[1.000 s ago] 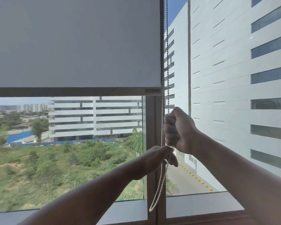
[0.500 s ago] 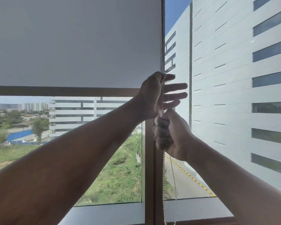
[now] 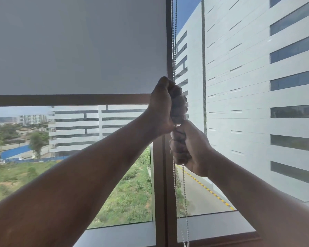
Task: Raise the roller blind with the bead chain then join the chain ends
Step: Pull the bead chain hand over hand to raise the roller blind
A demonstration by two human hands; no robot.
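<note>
A grey roller blind (image 3: 75, 45) covers the upper part of the left window pane, its dark bottom bar (image 3: 66, 100) roughly level with my hands. The white bead chain (image 3: 174, 41) hangs in two strands beside the brown window post. My left hand (image 3: 165, 108) is fisted around the chain, directly above my right hand (image 3: 189, 147), which is also fisted on it. The two fists touch. Below my right hand the strands (image 3: 185, 202) drop past the sill and out of the picture.
The brown window post (image 3: 161, 184) stands just left of the chain. A grey sill (image 3: 216, 227) runs along the bottom. Through the glass I see white buildings, a road and green ground far below.
My left hand rose from below my right hand to above it, reached the chain with fingers spread, then closed on it. My right hand kept its grip. The bottom bar stays at about the same height.
</note>
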